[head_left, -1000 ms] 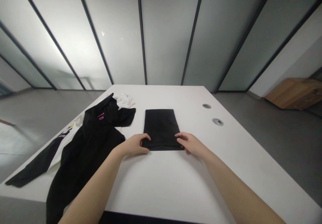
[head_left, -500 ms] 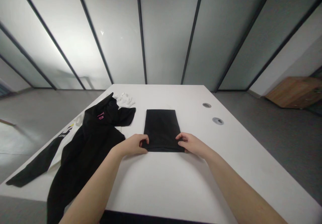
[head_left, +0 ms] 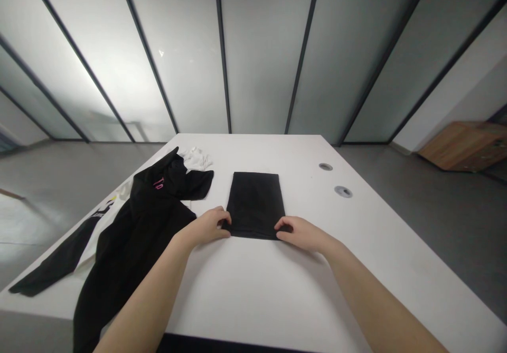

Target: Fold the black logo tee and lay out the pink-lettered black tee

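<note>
A folded black garment point(head_left: 255, 202) lies as a flat rectangle on the white table, its layered edge facing me. My left hand point(head_left: 212, 224) is closed on its near left corner, thumb and fingers pinching the cloth. At the near right corner, my right hand point(head_left: 297, 231) pinches the edge with curled fingers. Which kind of garment it is cannot be told from the folded shape. Left of my left hand lies a loose black top point(head_left: 146, 221) with pink lettering.
A white garment with dark sleeves point(head_left: 89, 242) lies partly under the black top. Crumpled white cloth point(head_left: 196, 158) sits behind it. Two round cable grommets point(head_left: 343, 191) are set in the white table point(head_left: 245, 284) at right. A wooden cabinet point(head_left: 463, 144) stands beyond, on the floor.
The folded garment has turned slightly, its far edge shifting right and its near right corner shifting left. My right hand has moved a little left and nearer to me with that corner.
</note>
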The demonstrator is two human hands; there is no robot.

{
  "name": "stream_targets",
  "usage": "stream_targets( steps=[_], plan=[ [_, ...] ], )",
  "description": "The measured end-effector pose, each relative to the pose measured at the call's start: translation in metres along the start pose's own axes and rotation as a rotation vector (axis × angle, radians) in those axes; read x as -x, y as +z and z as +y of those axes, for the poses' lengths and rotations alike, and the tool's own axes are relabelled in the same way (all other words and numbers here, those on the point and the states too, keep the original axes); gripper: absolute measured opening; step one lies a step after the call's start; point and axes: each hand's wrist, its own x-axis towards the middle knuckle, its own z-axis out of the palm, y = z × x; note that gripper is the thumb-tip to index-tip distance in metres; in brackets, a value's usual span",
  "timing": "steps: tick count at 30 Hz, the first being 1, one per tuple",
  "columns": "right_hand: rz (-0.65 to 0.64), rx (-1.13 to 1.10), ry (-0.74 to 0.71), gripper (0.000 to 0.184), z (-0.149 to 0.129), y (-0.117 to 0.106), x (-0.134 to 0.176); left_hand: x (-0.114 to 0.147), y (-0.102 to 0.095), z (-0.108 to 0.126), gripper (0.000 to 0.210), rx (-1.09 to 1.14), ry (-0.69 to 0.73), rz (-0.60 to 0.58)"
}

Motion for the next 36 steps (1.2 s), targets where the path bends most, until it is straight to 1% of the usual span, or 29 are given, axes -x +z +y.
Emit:
stream_targets(
  steps=[4,7,10,14,17,20,23,24,26,31,36],
  plan=[
    [0.087,0.014,-0.067,0.031,0.010,0.005,-0.003,-0.004,0.002,-0.006,0.025,-0.064,-0.017,0.111],
    [0.187,0.067,-0.116,0.043,0.016,0.009,-0.008,-0.008,0.008,-0.009,0.028,-0.079,-0.052,0.198],
    [0.259,0.172,-0.105,0.051,0.022,0.014,-0.014,-0.012,0.016,-0.010,0.027,-0.077,-0.092,0.255],
    [0.344,0.283,-0.072,0.046,0.030,0.020,-0.020,-0.017,0.024,-0.011,0.022,-0.082,-0.101,0.291],
    [0.390,0.324,-0.051,0.042,0.033,0.021,-0.021,-0.019,0.026,-0.012,0.017,-0.098,-0.081,0.295],
    [0.402,0.327,-0.050,0.039,0.031,0.019,-0.020,-0.018,0.027,-0.013,0.013,-0.086,-0.015,0.328],
    [0.421,0.312,-0.069,0.037,0.023,0.016,-0.018,-0.017,0.030,-0.012,0.024,-0.070,0.096,0.396],
    [0.425,0.307,-0.078,0.038,0.020,0.016,-0.017,-0.017,0.031,-0.012,0.028,-0.070,0.125,0.400],
    [0.410,0.301,-0.097,0.037,0.015,0.015,-0.014,-0.017,0.033,-0.010,0.031,-0.080,0.153,0.368],
    [0.281,0.292,-0.144,0.028,0.009,0.013,-0.011,-0.016,0.028,-0.004,0.022,-0.125,0.135,0.270],
    [0.286,0.317,-0.121,0.024,0.010,0.010,-0.010,-0.013,0.020,0.000,0.016,-0.138,0.083,0.225]
  ],
)
